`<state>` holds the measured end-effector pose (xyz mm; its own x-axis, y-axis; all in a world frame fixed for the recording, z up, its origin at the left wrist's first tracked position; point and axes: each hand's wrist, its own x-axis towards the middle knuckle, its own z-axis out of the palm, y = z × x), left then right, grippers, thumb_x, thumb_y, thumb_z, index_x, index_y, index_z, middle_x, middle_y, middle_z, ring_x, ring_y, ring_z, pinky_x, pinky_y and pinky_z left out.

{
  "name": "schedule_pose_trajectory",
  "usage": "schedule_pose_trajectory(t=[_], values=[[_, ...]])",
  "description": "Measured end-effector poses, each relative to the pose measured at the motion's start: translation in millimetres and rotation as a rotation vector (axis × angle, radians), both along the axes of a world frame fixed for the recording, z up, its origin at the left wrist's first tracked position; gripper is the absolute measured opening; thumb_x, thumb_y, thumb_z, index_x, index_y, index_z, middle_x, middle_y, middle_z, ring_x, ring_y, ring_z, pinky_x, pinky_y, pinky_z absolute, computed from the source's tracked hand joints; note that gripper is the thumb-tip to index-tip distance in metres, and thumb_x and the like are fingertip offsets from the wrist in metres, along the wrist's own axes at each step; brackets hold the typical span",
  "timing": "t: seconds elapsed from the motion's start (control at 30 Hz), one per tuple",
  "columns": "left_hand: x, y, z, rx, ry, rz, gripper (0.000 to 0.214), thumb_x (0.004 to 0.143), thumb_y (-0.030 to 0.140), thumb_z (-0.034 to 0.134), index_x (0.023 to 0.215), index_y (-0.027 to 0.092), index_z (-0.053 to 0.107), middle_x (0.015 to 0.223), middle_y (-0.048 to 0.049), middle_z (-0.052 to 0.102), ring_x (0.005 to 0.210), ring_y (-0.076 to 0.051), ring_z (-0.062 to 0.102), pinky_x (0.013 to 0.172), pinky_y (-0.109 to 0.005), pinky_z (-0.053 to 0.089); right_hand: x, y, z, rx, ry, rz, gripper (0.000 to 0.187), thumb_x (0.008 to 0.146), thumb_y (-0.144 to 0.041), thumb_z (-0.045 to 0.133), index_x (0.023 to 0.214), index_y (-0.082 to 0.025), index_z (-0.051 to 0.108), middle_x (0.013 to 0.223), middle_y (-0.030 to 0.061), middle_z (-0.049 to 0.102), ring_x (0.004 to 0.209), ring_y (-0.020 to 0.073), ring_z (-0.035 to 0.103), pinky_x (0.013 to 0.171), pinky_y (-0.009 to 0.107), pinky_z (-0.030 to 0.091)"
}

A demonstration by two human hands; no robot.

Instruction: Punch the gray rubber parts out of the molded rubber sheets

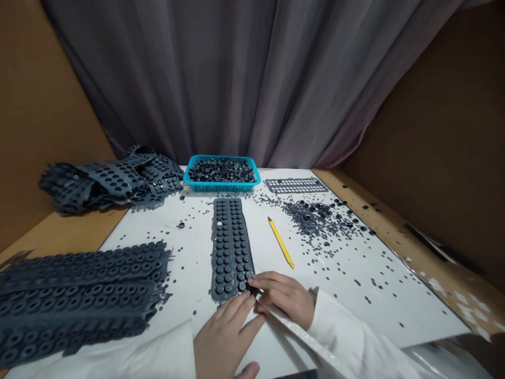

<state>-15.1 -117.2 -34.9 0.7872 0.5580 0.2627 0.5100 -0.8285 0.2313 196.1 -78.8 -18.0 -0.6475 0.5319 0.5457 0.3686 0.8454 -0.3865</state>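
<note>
A dark grey rubber sheet point(232, 247) with rows of round raised parts lies lengthwise in front of me, a small white spot on its left row. My left hand point(224, 337) rests at the sheet's near edge, fingers stretched out and fingertips touching it. At the near right corner, my right hand point(282, 297) is closed around a slim metal tool point(258, 290), mostly hidden by the fingers. The tool's tip is beside the last round parts of the sheet; its exact kind cannot be made out.
Similar sheets point(79, 300) are stacked at left, with crumpled perforated sheets point(114, 179) behind. A blue basket point(222, 187) holds small black parts. To the right are a yellow pen-like tool point(281, 243), a pile of dark discs point(315, 218) and a flat perforated strip point(296, 185).
</note>
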Motion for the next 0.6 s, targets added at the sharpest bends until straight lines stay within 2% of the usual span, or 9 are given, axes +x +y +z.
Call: schedule_pose_trajectory(t=[0.13,0.27,0.47,0.6], values=[[2,-1,0.7,-0.073,0.042,-0.002,0.069,0.071,0.041,0.061,0.133,0.022,0.037,0.132,-0.0128,0.047,0.120,-0.031,0.043,0.094,-0.042,0.043,-2,0,-3.6,0.158,-0.038,-0.033,0.006,0.084,-0.020,0.058,0.082,-0.015,0.058,0.103,0.0117,0.068,0.100,0.0177,0.060,0.084,0.029,0.054],[3,-2,-3.3,-0.165,0.084,0.004,0.074,0.068,0.035,0.063,0.135,0.022,0.034,0.136,-0.0137,0.043,0.122,-0.034,0.040,0.094,-0.045,0.042,-3,0,-6.4,0.317,-0.089,-0.057,0.009,0.084,-0.012,0.056,0.075,-0.013,0.056,0.103,0.0136,0.068,0.099,0.0206,0.060,0.080,0.031,0.056],[2,-4,-17.3,-0.210,0.082,0.019,0.080,0.065,0.037,0.063,0.137,0.026,0.031,0.140,-0.0119,0.038,0.124,-0.034,0.036,0.096,-0.046,0.040,-4,3,-6.2,0.373,-0.123,-0.073,0.010,0.083,-0.007,0.053,0.074,-0.011,0.056,0.104,0.0180,0.066,0.090,0.0214,0.061,0.069,0.030,0.057],[2,-5,-15.2,-0.234,0.081,0.038,0.079,0.064,0.036,0.064,0.136,0.026,0.033,0.141,-0.0114,0.037,0.126,-0.033,0.035,0.098,-0.047,0.039,-5,3,-7.0,0.365,-0.140,-0.082,0.013,0.086,-0.008,0.049,0.075,-0.011,0.055,0.105,0.0178,0.065,0.092,0.0210,0.060,0.070,0.030,0.057]])
